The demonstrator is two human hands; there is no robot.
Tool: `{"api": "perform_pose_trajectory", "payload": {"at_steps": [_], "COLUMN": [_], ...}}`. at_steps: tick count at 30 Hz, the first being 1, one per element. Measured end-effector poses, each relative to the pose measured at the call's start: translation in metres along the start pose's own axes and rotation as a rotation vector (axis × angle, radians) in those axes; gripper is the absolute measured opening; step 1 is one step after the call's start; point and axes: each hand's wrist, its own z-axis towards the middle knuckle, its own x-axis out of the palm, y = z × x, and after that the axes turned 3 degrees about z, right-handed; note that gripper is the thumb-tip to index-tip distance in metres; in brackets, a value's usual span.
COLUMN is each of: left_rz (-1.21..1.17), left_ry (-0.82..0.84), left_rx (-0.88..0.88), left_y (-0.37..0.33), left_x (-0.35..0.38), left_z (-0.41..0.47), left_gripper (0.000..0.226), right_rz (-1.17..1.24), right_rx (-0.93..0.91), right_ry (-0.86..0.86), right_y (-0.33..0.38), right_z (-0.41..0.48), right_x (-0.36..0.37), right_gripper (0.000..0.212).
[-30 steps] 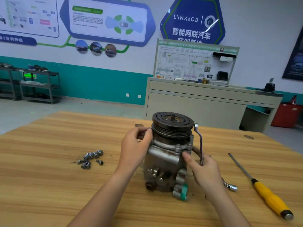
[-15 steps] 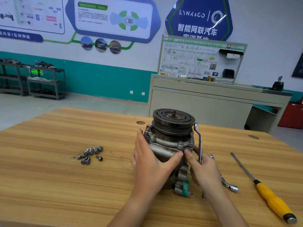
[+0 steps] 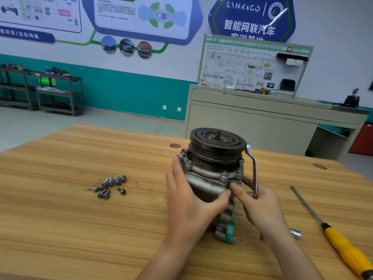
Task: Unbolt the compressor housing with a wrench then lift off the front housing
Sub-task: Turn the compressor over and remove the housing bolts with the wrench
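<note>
Workpiece: grey cast-metal compressor (image 3: 203,187), upright, centre-right of the table; dark grooved pulley (image 3: 218,146) on top w/ short shaft stub pointing up.
Cover: flanged grey front housing (image 3: 210,173) directly under pulley, seated on compressor body; bolt heads visible round flange.
Left grip: left hand (image 3: 187,201) wraps compressor body from left side, fingers behind, thumb across front face.
Right grip: right hand (image 3: 260,205) has fingers curled round lower shank of wrench; thumb tip presses front-right edge of flange, just beside left thumb.
Tool: silver cranked wrench (image 3: 254,168), near upright, just beside compressor's right side, top end level w/ pulley; whether it sits on a bolt, can't tell.
Fasteners: cluster of small grey loose bolts (image 3: 111,185) on table, well left of compressor.
Spares: yellow-handled steel-shaft screwdriver (image 3: 343,246) lying far right; chrome socket end (image 3: 295,233) showing behind right wrist.
Base detail: green plastic cap (image 3: 229,233) at compressor foot, front.
Surface: light wood-grain table (image 3: 70,219).
Bkgd: beige cabinet (image 3: 252,130) w/ diagram panel; grey shelf racks (image 3: 50,93) by teal-banded wall.
</note>
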Motion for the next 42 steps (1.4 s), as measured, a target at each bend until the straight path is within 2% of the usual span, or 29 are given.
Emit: {"api": "perform_pose_trajectory", "payload": {"at_steps": [9,13,17,20,22,23,27,32,36,40,42], "left_rz": [-0.053,-0.034,-0.038,-0.044,0.043,0.103,0.196,0.25,0.246,0.252,0.262], "left_ry": [0.053,0.028,0.028,-0.001,-0.056,-0.077,-0.062,-0.011,-0.015,-0.022,-0.03], "left_rx": [-0.023,-0.02,-0.013,-0.003,0.028,0.067,0.171,0.202,0.196,0.195,0.209], "left_y": [0.01,0.013,0.013,0.012,0.015,0.017,0.025,0.032,0.034,0.034,0.034], "left_x": [-0.001,0.009,0.01,0.01,0.011,0.012,0.01,0.01,0.011,0.012,0.012], "left_z": [0.027,0.034,0.036,0.03,0.021,0.016,0.002,0.003,0.002,0.003,0.003], "left_gripper": [0.117,0.112,0.106,0.101,0.095,0.09,0.067,0.055,0.053,0.052,0.053], "right_rz": [-0.018,-0.007,-0.086,-0.102,-0.093,-0.148,-0.612,-0.973,-1.116,-1.337,-1.502], "right_rx": [-0.017,0.065,0.14,0.136,0.095,0.048,-0.181,-0.158,-0.166,-0.23,-0.287], "right_ry": [-0.069,-0.042,0.061,0.084,0.097,0.099,0.138,0.185,0.216,0.205,0.18], "right_y": [0.006,0.012,0.024,0.035,0.043,0.047,0.053,0.061,0.069,0.08,0.086], "right_z": [0.009,0.018,0.024,0.018,0.011,0.008,-0.003,0.002,0.005,0.005,0.003], "right_x": [0.021,0.021,0.013,0.001,-0.013,-0.02,-0.038,-0.041,-0.04,-0.033,-0.027], "right_gripper": [0.012,0.014,0.039,0.03,0.023,0.023,0.03,0.035,0.036,0.035,0.028]}}
